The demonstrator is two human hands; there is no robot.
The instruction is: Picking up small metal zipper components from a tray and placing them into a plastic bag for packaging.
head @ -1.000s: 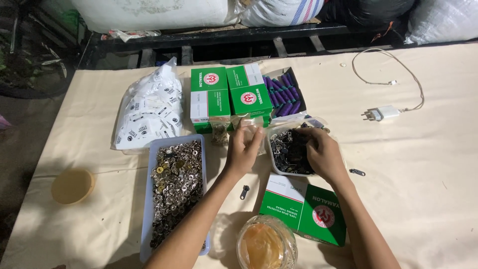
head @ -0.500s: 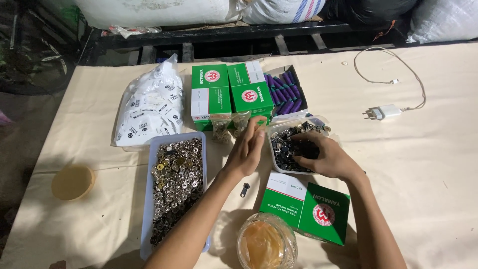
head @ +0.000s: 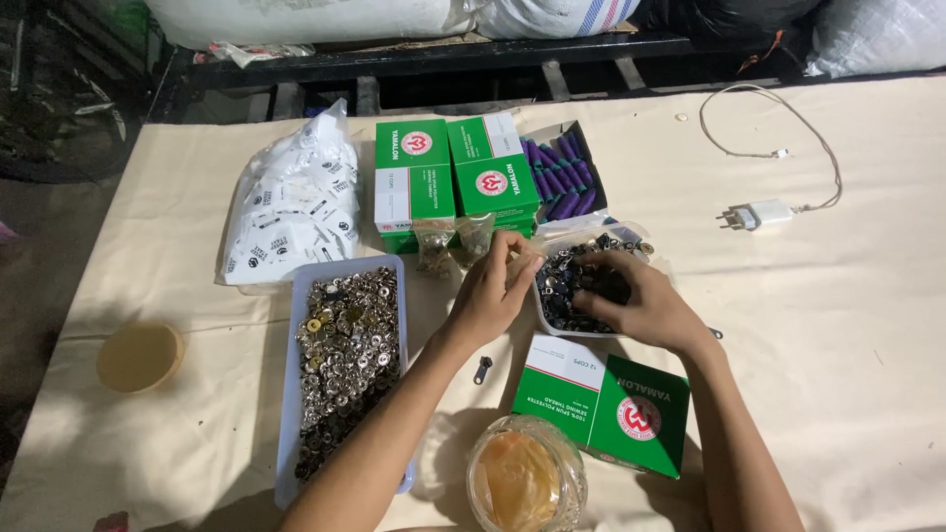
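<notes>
The right hand [head: 631, 300] digs, fingers curled, in the tray of dark fasteners [head: 572, 286], so it is better to pinch one piece only while the half-closed left hand [head: 498, 286] steadies the rim, holding nothing I can make out.

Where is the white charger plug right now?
In the head view, the white charger plug lies on the cloth-covered table at upper right, right of the open box of purple spools.

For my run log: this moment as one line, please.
left hand beside white tub | right hand in tub's dark metal parts | tray of snaps left
</notes>
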